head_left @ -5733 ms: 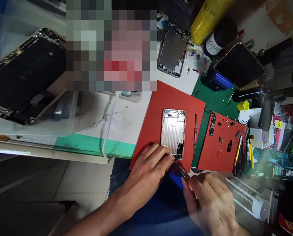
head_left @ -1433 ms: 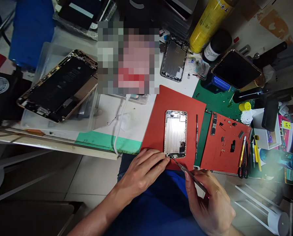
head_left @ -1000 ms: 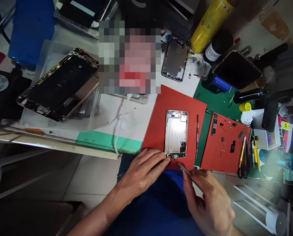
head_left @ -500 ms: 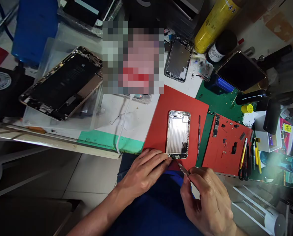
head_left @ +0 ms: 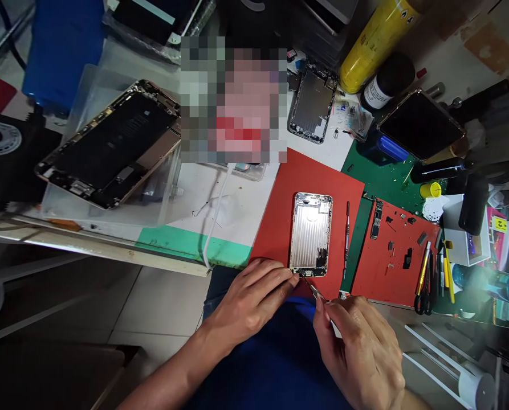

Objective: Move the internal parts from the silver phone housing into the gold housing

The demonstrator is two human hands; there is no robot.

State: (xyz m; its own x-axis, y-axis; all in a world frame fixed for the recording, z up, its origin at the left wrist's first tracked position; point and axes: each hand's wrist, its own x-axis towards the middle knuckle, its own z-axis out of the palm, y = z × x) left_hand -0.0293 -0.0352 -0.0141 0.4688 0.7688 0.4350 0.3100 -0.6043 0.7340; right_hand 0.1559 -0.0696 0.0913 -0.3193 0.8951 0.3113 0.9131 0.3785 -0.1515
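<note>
An opened silver phone housing [head_left: 310, 228] lies on a red mat [head_left: 275, 222]. My left hand [head_left: 258, 296] has its fingertips pressed on the lower left corner of the housing, fingers together. Between the thumb and forefinger of my right hand [head_left: 357, 341] is a thin metal screwdriver [head_left: 314, 290], its tip near the housing's bottom edge. To the right of the housing, a second slim metal tool [head_left: 347, 239] rests on the mat.
Small parts and a logic board [head_left: 376, 219] lie on another red mat [head_left: 402, 285] at the right, beside scissors and pens. A larger opened phone [head_left: 113, 142] sits at the left. A yellow can [head_left: 374, 45] stands behind.
The screwdriver tip has moved slightly left and up, closer to the housing's bottom edge, and my right hand has shifted a little. My left hand has stayed on the corner.
</note>
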